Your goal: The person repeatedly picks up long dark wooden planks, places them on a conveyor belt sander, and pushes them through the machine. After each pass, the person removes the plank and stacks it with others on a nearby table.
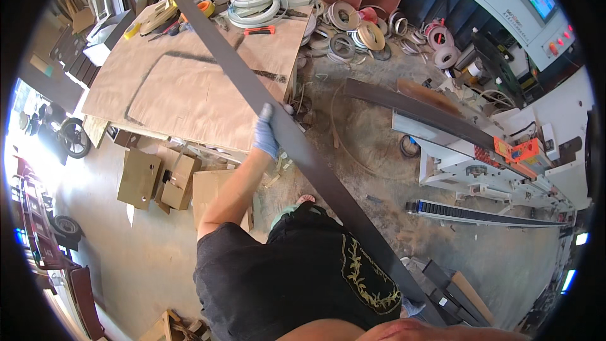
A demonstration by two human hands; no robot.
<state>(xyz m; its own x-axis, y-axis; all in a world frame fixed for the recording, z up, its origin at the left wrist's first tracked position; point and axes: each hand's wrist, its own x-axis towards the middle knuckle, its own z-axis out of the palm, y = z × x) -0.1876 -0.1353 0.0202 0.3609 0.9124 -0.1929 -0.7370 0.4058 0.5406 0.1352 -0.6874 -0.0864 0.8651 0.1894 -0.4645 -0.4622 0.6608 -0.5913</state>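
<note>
A long, narrow dark grey-brown board (297, 145) runs slantwise in front of me, from the plywood-topped table at the upper left down past my right side. My left hand (266, 131), in a pale grey-blue glove, is closed around the board near its middle, its thumb on the upper face. Low in the view, my right hand (413, 307) wears a similar glove and grips the board near its lower end; most of its fingers are hidden. The board's far end lies over the plywood tabletop (183, 95), close to some hand tools.
Coiled edging rolls (255, 3) and an orange-black cutter (259, 29) lie on the table. More rolls (369, 35) cover the floor behind. At right stands a white machine (454, 158) with another dark board (416, 110) along it. Cardboard boxes (139, 177) sit below the table.
</note>
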